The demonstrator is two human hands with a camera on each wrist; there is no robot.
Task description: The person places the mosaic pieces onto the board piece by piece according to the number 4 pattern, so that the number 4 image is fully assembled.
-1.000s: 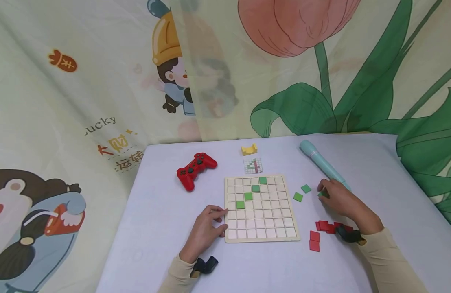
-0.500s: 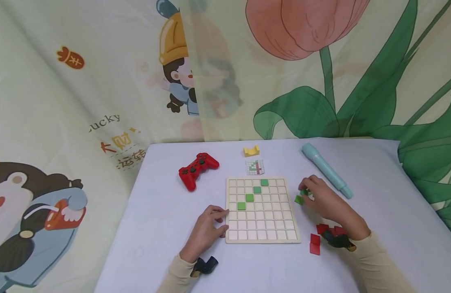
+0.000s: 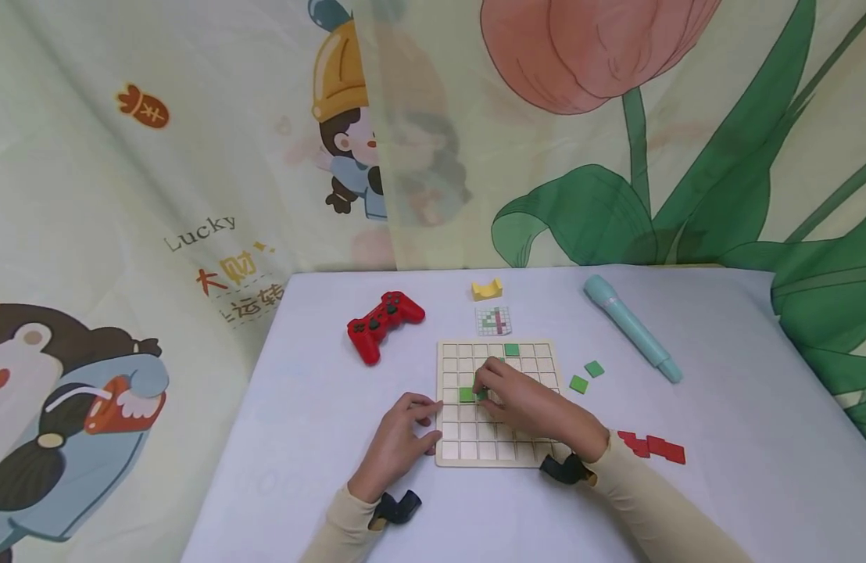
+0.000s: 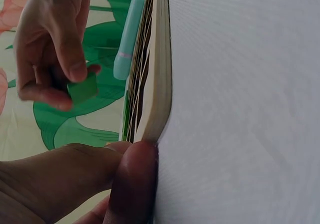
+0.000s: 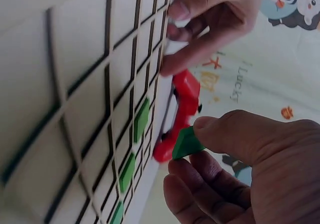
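A square wooden grid board [image 3: 461, 430] lies on the white table, with green tiles set in a diagonal of its cells; one green tile [image 3: 512, 349] is near the far edge. Over the board, my right hand [image 3: 527, 399] pinches a loose green square tile [image 5: 189, 143] between thumb and fingers, above the cells in the right wrist view. The right hand hides part of the diagonal in the head view. My left hand [image 3: 398, 442] rests at the board's left edge, thumb and fingertips touching the side, finger and thumb spread apart along it.
Right of the board lie two green tiles [image 3: 578, 384] and several red tiles [image 3: 665, 450], partly covered by the right sleeve. Behind it are a printed grid card [image 3: 493, 321] and a yellow stand [image 3: 487, 290]. A red game controller [image 3: 385, 323] and light-blue microphone [image 3: 633, 328] lie farther back.
My right hand has moved left from beside the microphone, past the loose green tiles, to above the board, carrying a green tile. The left hand stays at the board's edge.
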